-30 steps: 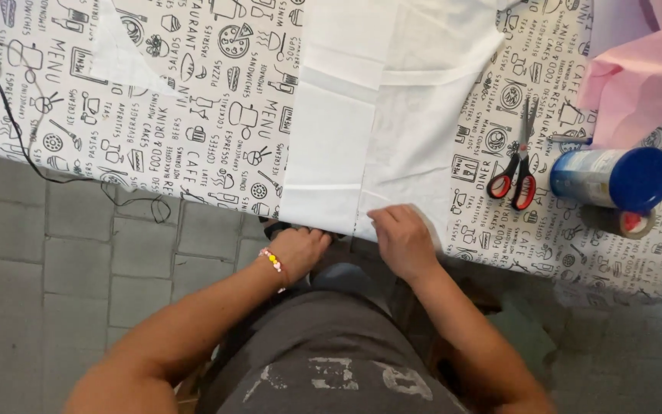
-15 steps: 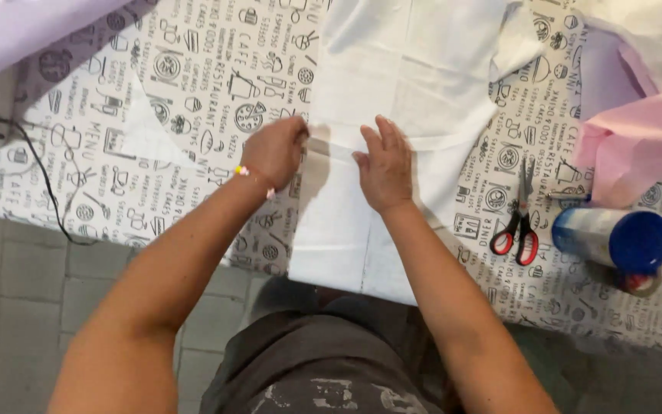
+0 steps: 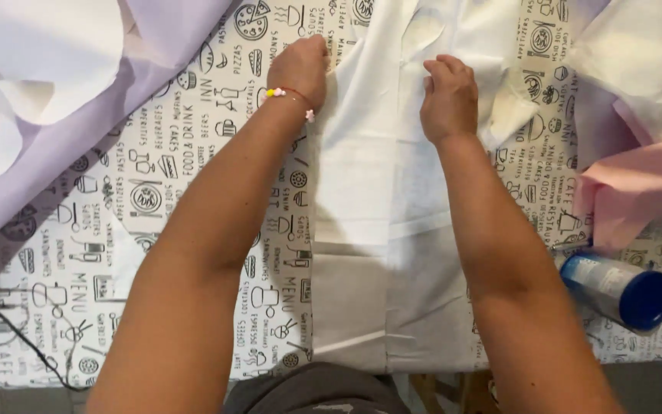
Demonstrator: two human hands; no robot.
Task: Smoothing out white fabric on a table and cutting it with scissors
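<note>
Both hands press flat on a white fabric piece (image 3: 381, 230) that runs from six to twelve o'clock down the desk (image 3: 78, 261), which is covered in a printed cloth. The left hand (image 3: 302, 67) holds its left edge at eleven o'clock; the right hand (image 3: 449, 96) rests just beside, at one. A blue can (image 3: 618, 287) lies at four o'clock, pink fabric (image 3: 637, 192) above it, and lilac fabric (image 3: 63, 115) lies at ten.

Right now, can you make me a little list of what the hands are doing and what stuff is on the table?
left hand: pressing flat on the left edge of the white fabric
right hand: pressing flat on the same fabric, further right
table cover: white with black drawings
right side: blue-capped can lying down, pink fabric
left side: lilac fabric, black cable
</note>
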